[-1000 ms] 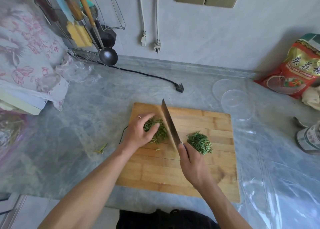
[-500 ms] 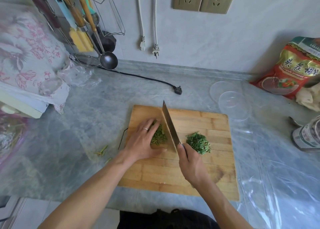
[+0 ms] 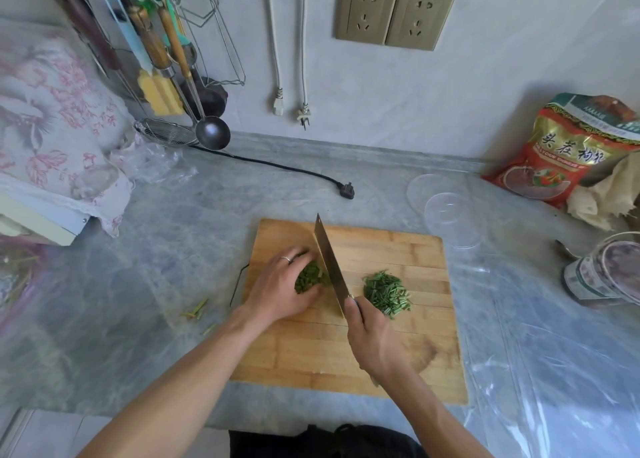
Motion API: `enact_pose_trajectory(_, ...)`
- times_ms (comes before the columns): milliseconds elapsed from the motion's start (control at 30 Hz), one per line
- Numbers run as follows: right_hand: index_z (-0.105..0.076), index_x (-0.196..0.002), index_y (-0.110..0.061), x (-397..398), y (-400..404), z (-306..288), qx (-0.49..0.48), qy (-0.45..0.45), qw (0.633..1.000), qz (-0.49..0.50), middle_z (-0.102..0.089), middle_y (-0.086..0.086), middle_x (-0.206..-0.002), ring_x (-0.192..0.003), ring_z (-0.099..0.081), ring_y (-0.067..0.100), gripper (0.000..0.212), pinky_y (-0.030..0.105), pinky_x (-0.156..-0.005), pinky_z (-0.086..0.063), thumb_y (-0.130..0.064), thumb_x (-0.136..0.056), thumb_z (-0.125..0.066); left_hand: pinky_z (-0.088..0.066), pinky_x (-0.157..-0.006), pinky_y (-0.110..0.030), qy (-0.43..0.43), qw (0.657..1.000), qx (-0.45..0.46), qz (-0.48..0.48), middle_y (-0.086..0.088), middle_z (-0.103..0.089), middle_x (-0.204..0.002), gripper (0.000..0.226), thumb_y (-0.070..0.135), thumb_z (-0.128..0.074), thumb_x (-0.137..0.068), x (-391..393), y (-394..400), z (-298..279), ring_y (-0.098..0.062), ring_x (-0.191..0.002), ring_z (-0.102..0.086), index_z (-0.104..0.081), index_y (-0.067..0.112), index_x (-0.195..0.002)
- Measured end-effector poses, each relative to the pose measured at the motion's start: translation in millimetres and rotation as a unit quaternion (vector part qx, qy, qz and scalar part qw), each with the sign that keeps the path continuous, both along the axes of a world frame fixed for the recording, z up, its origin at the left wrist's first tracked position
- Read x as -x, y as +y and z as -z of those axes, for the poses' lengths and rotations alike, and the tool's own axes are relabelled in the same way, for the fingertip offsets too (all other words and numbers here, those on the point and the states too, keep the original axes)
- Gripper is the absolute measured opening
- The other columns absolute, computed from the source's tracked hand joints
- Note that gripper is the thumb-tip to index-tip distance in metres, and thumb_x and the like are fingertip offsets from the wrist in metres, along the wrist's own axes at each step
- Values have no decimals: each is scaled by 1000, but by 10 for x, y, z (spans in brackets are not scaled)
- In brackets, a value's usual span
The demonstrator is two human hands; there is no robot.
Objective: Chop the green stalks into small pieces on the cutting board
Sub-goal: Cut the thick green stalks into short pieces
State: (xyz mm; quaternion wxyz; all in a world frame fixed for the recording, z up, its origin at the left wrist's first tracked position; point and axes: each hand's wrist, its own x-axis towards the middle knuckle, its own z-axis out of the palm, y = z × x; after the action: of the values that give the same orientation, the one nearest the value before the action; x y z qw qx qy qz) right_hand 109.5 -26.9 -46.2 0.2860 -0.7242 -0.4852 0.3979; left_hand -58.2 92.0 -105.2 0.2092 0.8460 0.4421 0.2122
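We see a pale grey plaster wall with two olive double sockets set side by side. Two white cords hang down it, their plugs dangling loose. Below runs a grey marbled stone surface with a low raised back edge, clear plastic sheeting covering its right part. Soft daylight falls evenly.

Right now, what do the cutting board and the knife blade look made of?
Cutting board: looks like bamboo or wood, matte, with glued strips and grain showing. Knife blade: seems to be metal, likely steel, grey with a dull sheen.
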Motion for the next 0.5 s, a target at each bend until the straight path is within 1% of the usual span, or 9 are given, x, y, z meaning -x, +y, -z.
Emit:
enact_pose_trajectory(67,-42,-70,-15,39,-30,2,-10,-9,1000,-16,-41,-2,-55,-48,-34,13,39,30,-47,-30,-37,-102,-38,-42,-105,-31,-34,998,37,-40,2,-55,-134,57,46,-62,-83,-26,-30,-16,-15,-126,-49,-58,17,-132)
enact_pose_trajectory(133,-42,-70,-14,56,-60,-13,-15,3,1000,-20,-40,-1,-54,-47,-33,14,39,30,-46,-29,-37,-102,-38,-40,-102,-25,-75,990,54,-104,2,-58,-131,49,41,-61,-87,-16,-68,-31,-12,-124,-51,-62,15,-129)
enact_pose_trajectory(233,-40,-70,-11,29,-76,-23,-12,40,999,15,-37,-1,-53,-46,-32,14,42,33,-45,-30,-38,-102,-37,-40,-97,-14,-134,975,28,-174,3,-63,-121,28,21,-64,-91,45,-166,-101,-9,-115,-56,-68,12,-118)
enact_pose_trajectory(300,-39,-70,-13,6,-85,-11,-2,45,998,34,-37,-2,-53,-47,-32,14,42,33,-45,-31,-40,-101,-36,-41,-93,-8,-183,956,41,-225,6,-65,-113,19,12,-65,-92,86,-259,-172,-3,-108,-58,-71,13,-109)
enact_pose_trajectory(367,-39,-70,-14,1,-114,-3,5,47,998,39,-39,-2,-54,-47,-33,14,42,33,-45,-32,-43,-101,-35,-44,-91,-10,-226,929,77,-281,9,-64,-109,17,8,-63,-92,137,-374,-206,1,-103,-58,-71,18,-103)
enact_pose_trajectory(433,-41,-72,-12,3,-138,-18,5,55,998,37,-39,-2,-55,-47,-33,14,43,33,-46,-33,-44,-101,-35,-46,-91,-15,-236,912,107,-319,10,-64,-109,19,9,-62,-93,191,-492,-206,-2,-103,-60,-70,23,-103)
enact_pose_trajectory(500,-43,-76,-7,15,-154,-48,3,62,998,33,-40,0,-57,-48,-34,15,45,34,-46,-34,-44,-101,-35,-48,-91,-20,-246,900,140,-332,11,-66,-110,20,12,-61,-94,236,-618,-218,-3,-103,-61,-69,28,-103)
